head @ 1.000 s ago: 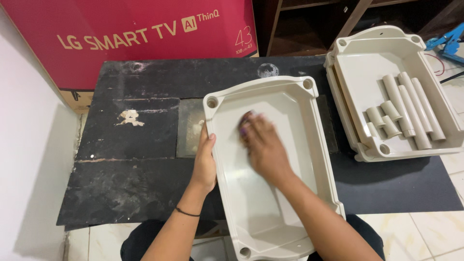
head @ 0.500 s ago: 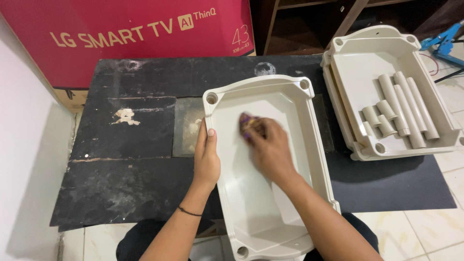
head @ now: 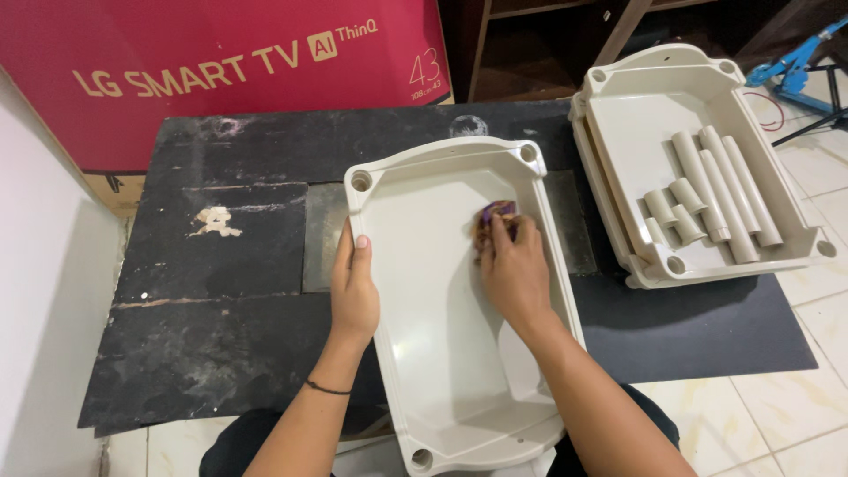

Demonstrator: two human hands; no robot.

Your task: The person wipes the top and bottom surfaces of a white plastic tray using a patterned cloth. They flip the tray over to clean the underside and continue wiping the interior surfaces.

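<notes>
Head view: beige plastic tray [head: 424, 353] lay on black mat [head: 221, 291]. Left hand [head: 353, 287] clamped on tray's left rim; right hand [head: 515, 269] pressed purple cloth [head: 495, 215] inside, near right wall. Probably light, stiff, smooth (best gripped by rims).

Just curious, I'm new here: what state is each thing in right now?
Beige tray: upright, open side up, on the black mat.
Left hand: gripping tray's left rim.
Right hand: pressing a small cloth inside tray.
Second tray stack: holding loose tubes.

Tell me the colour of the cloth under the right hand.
Purple and brownish cloth, seen in the head view.
</notes>
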